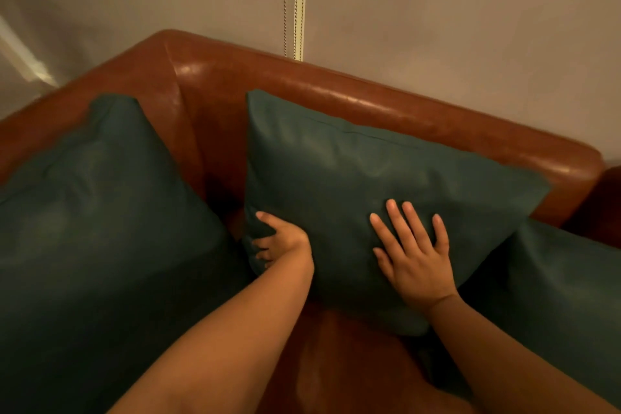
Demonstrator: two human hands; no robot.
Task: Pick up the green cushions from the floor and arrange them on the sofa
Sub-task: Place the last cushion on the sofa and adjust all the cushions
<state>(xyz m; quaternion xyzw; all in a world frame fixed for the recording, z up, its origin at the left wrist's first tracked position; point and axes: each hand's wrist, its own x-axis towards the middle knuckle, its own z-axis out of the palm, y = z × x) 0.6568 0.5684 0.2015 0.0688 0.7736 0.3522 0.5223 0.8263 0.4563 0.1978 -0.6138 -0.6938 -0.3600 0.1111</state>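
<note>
Fingers [263, 242] of the left hand [287, 239] are gripping the middle cushion [369, 171] by its soft, likely light edge, right hand [416, 259] pressing flat-fingered.

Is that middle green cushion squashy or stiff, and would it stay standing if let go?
Probably squashy: the middle cushion dents and creases where the left hand grips its corner. Its smooth, faintly shiny cover may be a bit slippery under the flat right hand. Leaning on the sofa back, it would likely stay up.
</note>
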